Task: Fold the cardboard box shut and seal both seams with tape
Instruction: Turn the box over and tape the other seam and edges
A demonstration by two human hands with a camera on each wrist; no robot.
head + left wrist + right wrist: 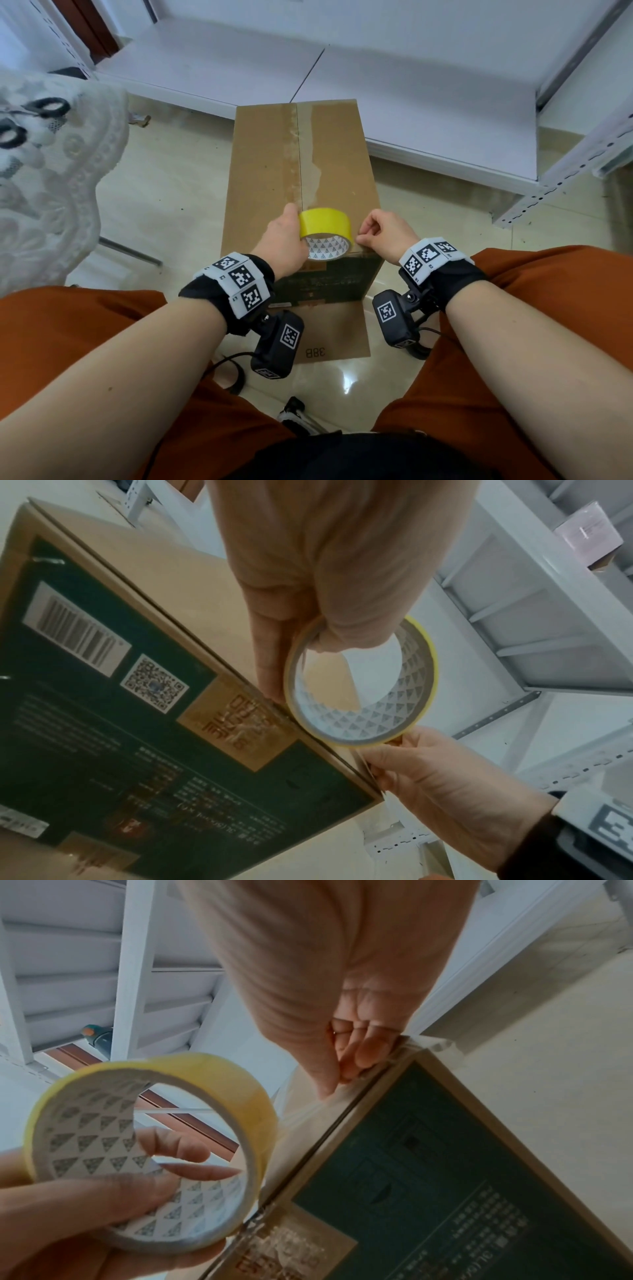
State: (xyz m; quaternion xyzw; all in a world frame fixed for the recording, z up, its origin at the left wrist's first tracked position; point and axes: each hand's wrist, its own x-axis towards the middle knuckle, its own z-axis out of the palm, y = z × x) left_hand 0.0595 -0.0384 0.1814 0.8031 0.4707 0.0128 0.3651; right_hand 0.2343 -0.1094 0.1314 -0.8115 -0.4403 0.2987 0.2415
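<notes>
A tall brown cardboard box (267,164) stands on the floor between my knees. Its top flaps are closed, and old torn tape runs along the centre seam (298,154). My left hand (284,240) grips a yellow tape roll (325,222) over the near edge of the box top, thumb inside the core. My right hand (380,233) pinches the tape's free end at the near right corner. In the wrist views the roll (387,712) (219,1074) hangs beside the box's green printed side (103,723) (445,1177), with a clear strip stretched to my right fingers (363,1053).
White boards (411,102) lie on the floor beyond the box, and a perforated metal rail (565,164) slants at the right. At the left, a white lace cloth (51,188) carries black-handled scissors (37,109). A cardboard flap marked 38B (329,342) lies toward me.
</notes>
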